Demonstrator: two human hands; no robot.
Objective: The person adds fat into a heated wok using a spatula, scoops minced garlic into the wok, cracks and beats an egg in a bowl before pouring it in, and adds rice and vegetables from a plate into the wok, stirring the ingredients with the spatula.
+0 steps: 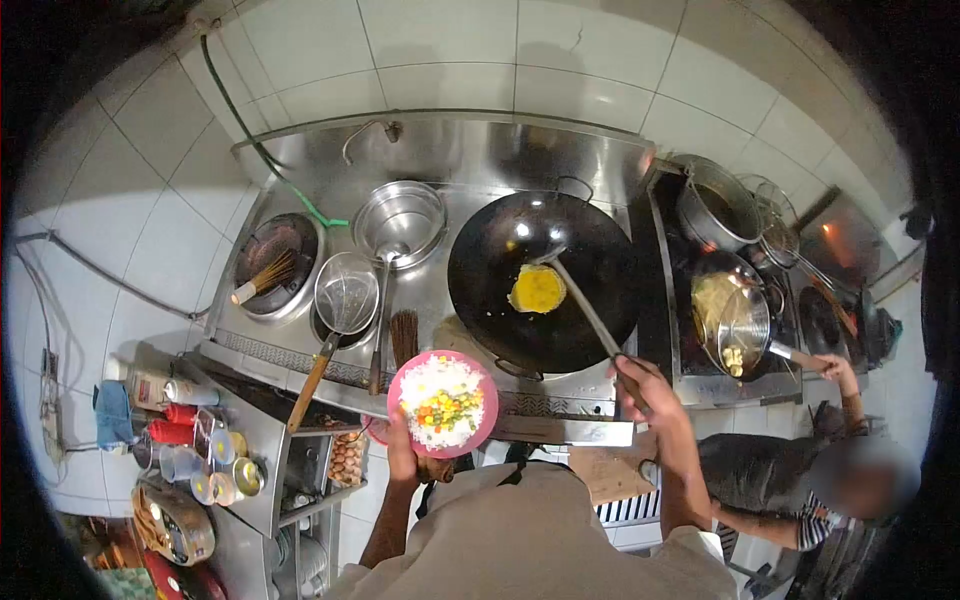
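Egg (pixel 538 291) lies in the black wok (pixel 490 260), by the head of a ladle (pixel 590 308); whether they touch is hard to tell. The right hand (pixel 648 390) grips the handle. The left hand (pixel 402 455) holds a pink bowl (pixel 490 412) of rice (pixel 420 386), its fingers mostly hidden beneath.

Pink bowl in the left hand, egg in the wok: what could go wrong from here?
The egg could overcook or stick if it sits in the wok too long. Rice and vegetables fill the pink bowl, so a tilt of the left hand might spill some. The wooden handle of the strainer juts past the cooktop's front edge and might get knocked.
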